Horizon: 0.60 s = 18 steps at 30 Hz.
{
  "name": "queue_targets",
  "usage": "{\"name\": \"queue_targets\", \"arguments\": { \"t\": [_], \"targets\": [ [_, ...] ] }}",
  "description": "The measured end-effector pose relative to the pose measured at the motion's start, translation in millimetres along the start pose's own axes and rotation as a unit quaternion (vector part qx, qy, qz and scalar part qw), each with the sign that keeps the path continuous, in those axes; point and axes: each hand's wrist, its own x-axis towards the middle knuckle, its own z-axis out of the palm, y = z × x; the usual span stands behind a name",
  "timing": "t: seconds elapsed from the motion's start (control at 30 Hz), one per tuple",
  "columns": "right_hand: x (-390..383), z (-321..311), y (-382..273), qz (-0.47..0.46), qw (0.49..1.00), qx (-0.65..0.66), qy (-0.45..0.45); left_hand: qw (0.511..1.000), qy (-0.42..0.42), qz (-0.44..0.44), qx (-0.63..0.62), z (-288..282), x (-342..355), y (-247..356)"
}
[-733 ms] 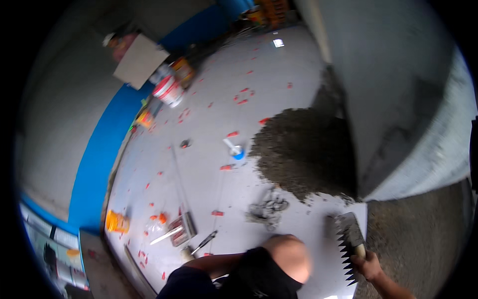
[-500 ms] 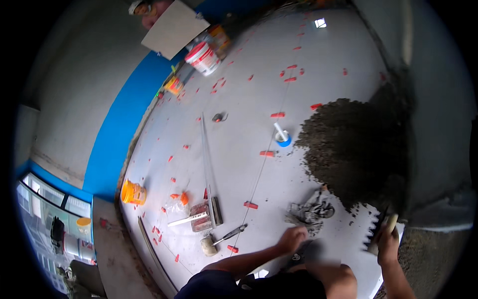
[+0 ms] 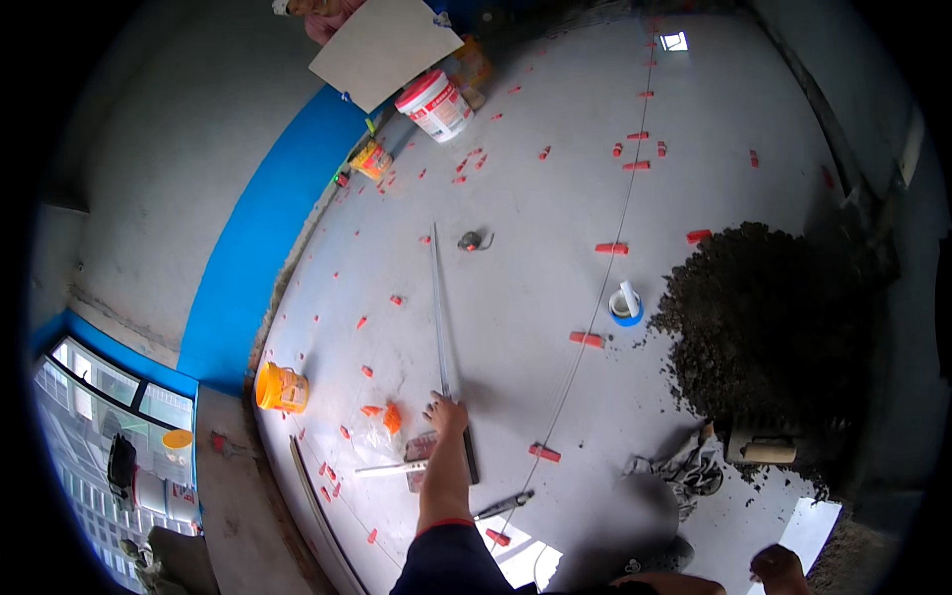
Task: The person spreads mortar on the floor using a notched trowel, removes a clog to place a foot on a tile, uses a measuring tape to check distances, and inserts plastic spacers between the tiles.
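My left hand [image 3: 446,412] reaches out over the floor, its fingers closed around the lower part of a long metal straightedge [image 3: 438,307]. Beside that hand lies a flat rectangular tool with a reddish plate [image 3: 420,450], partly covered by my forearm. A dark mallet handle [image 3: 504,506] shows right of my sleeve; its head is hidden. Low at the right, my right hand [image 3: 778,565] has loosely curled fingers and no visible object in it. Ahead of it, a notched trowel with a wooden handle [image 3: 769,452] rests at the near edge of a dark mortar heap [image 3: 759,327].
A crumpled rag [image 3: 689,466] lies by the heap. Tape rolls [image 3: 626,306], red wedges [image 3: 612,248], a tape measure [image 3: 470,241] and a yellow bucket [image 3: 283,388] dot the pale floor. Farther off, a person holds a board [image 3: 385,52] near a white bucket [image 3: 434,105].
My left hand has gone from near the rag out to the straightedge on the left. The right hand has let go of the trowel and drawn back. The view has shifted.
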Motion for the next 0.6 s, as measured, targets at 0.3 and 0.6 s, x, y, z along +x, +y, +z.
{"name": "queue_targets", "arguments": {
  "t": [0.3, 0.6],
  "targets": [
    [-52.8, -29.4, 37.4, 0.059, 0.989, -0.013, 0.136, 0.817, -0.065, 0.022, -0.573, -26.4, -26.2, 104.6],
    [-109.8, -20.7, -103.1, -0.076, 0.932, -0.26, 0.239, 0.5, 0.061, 0.133, -0.854, -286.8, -211.3, 252.3]
  ]
}}
